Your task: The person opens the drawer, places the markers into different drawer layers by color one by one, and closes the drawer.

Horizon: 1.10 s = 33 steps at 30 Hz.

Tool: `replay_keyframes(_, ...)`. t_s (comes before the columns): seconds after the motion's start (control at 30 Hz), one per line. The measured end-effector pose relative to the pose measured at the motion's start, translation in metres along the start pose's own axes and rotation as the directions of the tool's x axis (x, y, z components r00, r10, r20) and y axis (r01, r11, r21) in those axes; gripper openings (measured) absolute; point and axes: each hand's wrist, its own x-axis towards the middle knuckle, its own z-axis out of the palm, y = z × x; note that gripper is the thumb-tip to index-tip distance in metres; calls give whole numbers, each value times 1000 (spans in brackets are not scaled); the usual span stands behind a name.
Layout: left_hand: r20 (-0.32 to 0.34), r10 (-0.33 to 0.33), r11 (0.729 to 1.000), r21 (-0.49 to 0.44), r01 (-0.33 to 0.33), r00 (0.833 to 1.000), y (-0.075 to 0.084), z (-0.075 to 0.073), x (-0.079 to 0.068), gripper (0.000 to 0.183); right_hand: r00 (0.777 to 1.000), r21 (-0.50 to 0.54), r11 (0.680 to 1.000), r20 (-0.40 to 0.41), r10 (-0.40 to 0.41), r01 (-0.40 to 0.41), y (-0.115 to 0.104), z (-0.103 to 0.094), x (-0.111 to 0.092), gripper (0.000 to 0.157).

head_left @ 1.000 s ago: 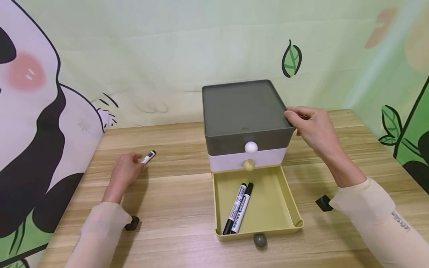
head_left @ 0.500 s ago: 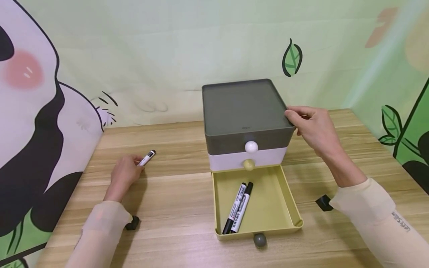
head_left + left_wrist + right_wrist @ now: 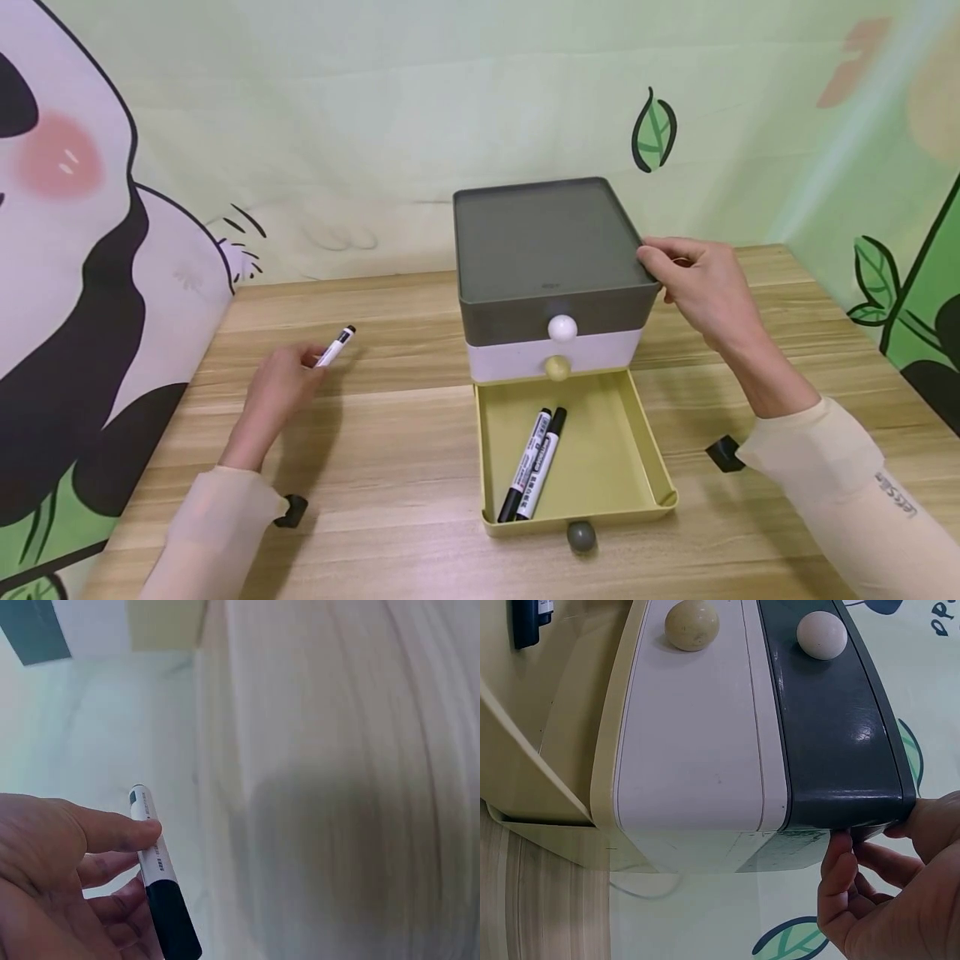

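Note:
My left hand [image 3: 281,379] pinches a white marker with a black cap [image 3: 174,919] between thumb and fingers, just above the tabletop at the left. In the left wrist view the marker's cap points down, toward the bottom edge. My right hand [image 3: 708,287] grips the right edge of a drawer organizer [image 3: 551,242], its thumb on the dark grey top rim and the other fingers against the side. The organizer's bottom yellow drawer [image 3: 607,450] is pulled out. Two white-and-black markers [image 3: 529,467] lie side by side in its left part.
The white middle drawer [image 3: 510,362] and grey top drawer [image 3: 510,323] are closed, with round knobs. A dark grey knob [image 3: 581,537] juts from the yellow drawer's front. Behind the wooden table [image 3: 397,467] hangs a printed backdrop [image 3: 360,125].
My left fingers have closed on the marker, and it has risen slightly and shifted right, away from the tabletop. The right hand and the organizer have stayed still.

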Motion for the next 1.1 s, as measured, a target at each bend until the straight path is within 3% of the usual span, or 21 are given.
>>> replay_keyframes(0.37,33,146,987,-76,-143,989,45,-5,-41,31,1000,1,1000,-2,2,-2,0,1,0,40)
replay_keyframes(0.6,70,150,982,-123,-141,986,71,0,-63,31,1000,-11,1000,5,4,-4,-1,1,0,41)
replay_keyframes(0.93,93,253,960,-152,-237,963,104,7,-89,26,1000,-8,1000,4,9,-9,0,0,0,42)
replay_keyframes(1.1,114,253,961,-147,-236,961,119,12,-99,26,1000,-4,1000,1,2,-2,0,0,0,41)
